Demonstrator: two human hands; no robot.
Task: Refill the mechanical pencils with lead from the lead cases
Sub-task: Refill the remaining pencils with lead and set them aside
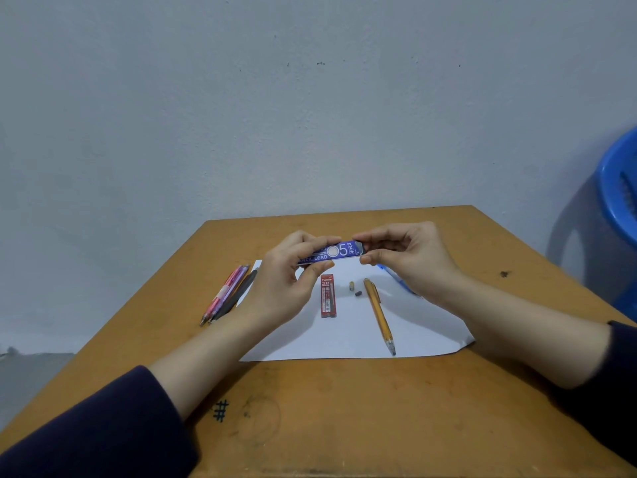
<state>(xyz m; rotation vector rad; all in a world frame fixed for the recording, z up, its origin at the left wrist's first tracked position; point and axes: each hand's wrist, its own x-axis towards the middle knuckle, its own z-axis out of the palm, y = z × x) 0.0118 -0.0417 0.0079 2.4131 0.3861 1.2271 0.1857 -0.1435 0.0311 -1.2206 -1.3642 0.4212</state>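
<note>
Dark sleeves lead up to both hands, raised above the surface. The left hand curls round one end of the blue lead case. The right hand pinches the other end between thumb and fingers. The case hangs level over white paper, where a red lead case, two small loose pieces and a yellow pencil lie. More pencils lie at the paper's left edge.

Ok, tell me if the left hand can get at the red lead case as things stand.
Probably yes: the red lead case lies uncovered on the paper near the left hand, nothing between. But that hand grips the blue lead case and must free up first.
</note>
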